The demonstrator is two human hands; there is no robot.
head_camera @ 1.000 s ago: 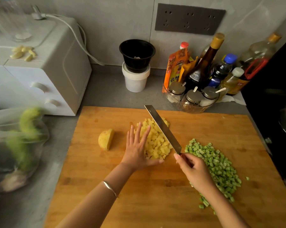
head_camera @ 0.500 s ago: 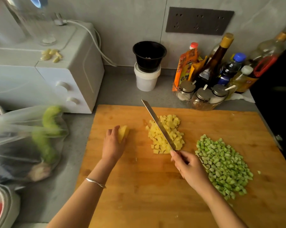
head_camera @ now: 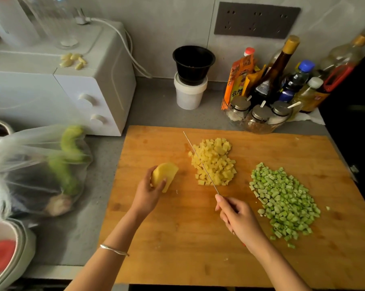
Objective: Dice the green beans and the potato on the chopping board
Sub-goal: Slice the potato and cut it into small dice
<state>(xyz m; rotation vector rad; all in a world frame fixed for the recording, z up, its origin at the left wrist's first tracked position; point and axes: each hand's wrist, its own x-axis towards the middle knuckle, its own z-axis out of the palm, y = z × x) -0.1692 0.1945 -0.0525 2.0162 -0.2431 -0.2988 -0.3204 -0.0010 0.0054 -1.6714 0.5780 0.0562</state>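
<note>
potato piece [head_camera: 164,175]: gripped by left hand [head_camera: 148,194], over chopping board [head_camera: 177,238]
right hand [head_camera: 238,219]: fingers wrapped round knife [head_camera: 200,162], blade beside potato dice [head_camera: 214,161]
diced green beans [head_camera: 282,200]: pile at right

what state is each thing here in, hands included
potato piece: undiced, gripped by the left hand
potato cubes: diced, piled mid-board
green beans: diced, piled at the board's right
knife: gripped by the right hand, blade along the cubes' left edge
chopping board: flat on the counter, bearing both piles
black cup: upright, nested in a white tub
</note>
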